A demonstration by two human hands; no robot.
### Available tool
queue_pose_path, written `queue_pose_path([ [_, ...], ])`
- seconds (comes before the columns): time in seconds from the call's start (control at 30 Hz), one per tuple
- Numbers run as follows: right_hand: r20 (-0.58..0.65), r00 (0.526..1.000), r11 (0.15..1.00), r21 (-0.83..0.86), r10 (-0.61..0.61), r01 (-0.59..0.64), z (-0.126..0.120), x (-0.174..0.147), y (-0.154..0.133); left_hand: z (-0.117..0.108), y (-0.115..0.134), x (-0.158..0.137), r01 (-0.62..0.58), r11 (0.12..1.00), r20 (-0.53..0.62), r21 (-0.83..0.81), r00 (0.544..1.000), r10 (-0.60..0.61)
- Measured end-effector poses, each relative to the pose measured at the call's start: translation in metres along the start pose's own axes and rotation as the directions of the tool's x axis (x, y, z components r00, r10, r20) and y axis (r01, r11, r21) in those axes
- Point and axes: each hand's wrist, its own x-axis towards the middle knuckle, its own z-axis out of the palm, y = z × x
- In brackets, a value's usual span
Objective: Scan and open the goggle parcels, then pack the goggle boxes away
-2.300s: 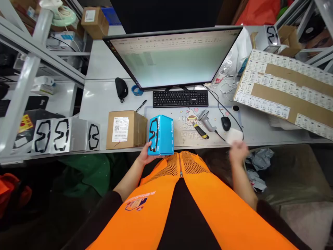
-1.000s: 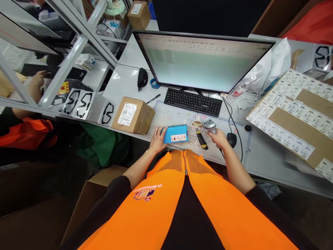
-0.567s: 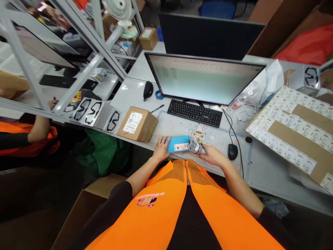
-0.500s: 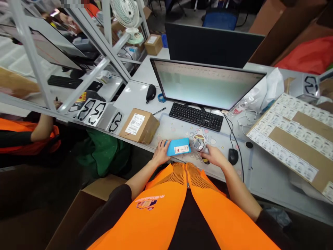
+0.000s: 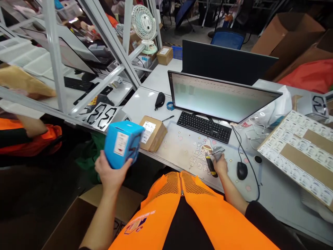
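My left hand (image 5: 111, 172) grips a blue box (image 5: 122, 140) from below and lifts it off the desk at the left. A white label shows on the box's near side, with a dark drawing on the side beside it. On the desk mat, my right hand (image 5: 221, 166) is closed around a grey handheld scanner (image 5: 218, 152), partly hidden by the fingers. A black-and-yellow utility knife (image 5: 211, 166) lies just left of that hand. Behind the blue box sits a taped cardboard box (image 5: 153, 133) with a shipping label.
A monitor (image 5: 221, 97), keyboard (image 5: 204, 126) and mouse (image 5: 242, 171) stand on the desk. A label-covered cardboard sheet (image 5: 299, 156) lies at right. Below left is an open carton (image 5: 85, 208). A metal frame (image 5: 104, 38) rises at left, with a person's arm (image 5: 31, 125) beyond.
My left hand has raised the blue box from the desk edge and carried it left. My right hand has moved slightly right and lower with the scanner, uncovering the utility knife. The view has shifted.
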Motion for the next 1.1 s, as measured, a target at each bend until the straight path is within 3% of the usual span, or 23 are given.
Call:
queue_pose_path([
  [0.1,-0.154,0.985,0.995,0.072,0.076,-0.065,-0.023,0.002,0.001,0.000,-0.023,0.042,0.087,0.992,-0.009,0.092,0.996,-0.087],
  [0.2,-0.317,0.948,0.997,0.076,-0.004,0.030,-0.053,0.014,-0.019,0.027,-0.043,0.074,0.125,0.982,0.044,0.141,0.990,-0.133],
  [0.33,-0.195,0.977,0.996,-0.022,-0.090,0.087,-0.078,0.046,-0.053,0.080,-0.046,0.093,0.170,0.973,0.182,0.156,0.963,-0.198],
  [0.43,-0.102,0.994,0.997,-0.071,-0.035,0.028,-0.083,0.070,-0.060,0.113,-0.029,0.090,0.135,0.981,0.282,0.136,0.944,-0.169],
  [0.57,-0.041,0.999,0.986,-0.161,0.024,-0.030,-0.090,0.101,-0.028,0.148,0.014,0.066,0.152,0.977,0.309,0.151,0.931,-0.193],
  [0.77,-0.285,0.955,0.989,-0.143,-0.085,0.046,-0.105,0.153,0.045,0.204,0.080,0.044,0.219,0.970,0.290,0.103,0.927,-0.240],
  [0.93,-0.303,0.949,0.994,-0.095,-0.084,0.058,-0.098,0.127,0.071,0.214,0.110,0.044,0.172,0.981,0.265,0.092,0.945,-0.191],
  [1.1,-0.321,0.946,0.999,-0.032,-0.049,0.041,-0.094,0.081,0.083,0.206,0.114,0.051,0.109,0.980,0.262,0.167,0.953,-0.151],
])
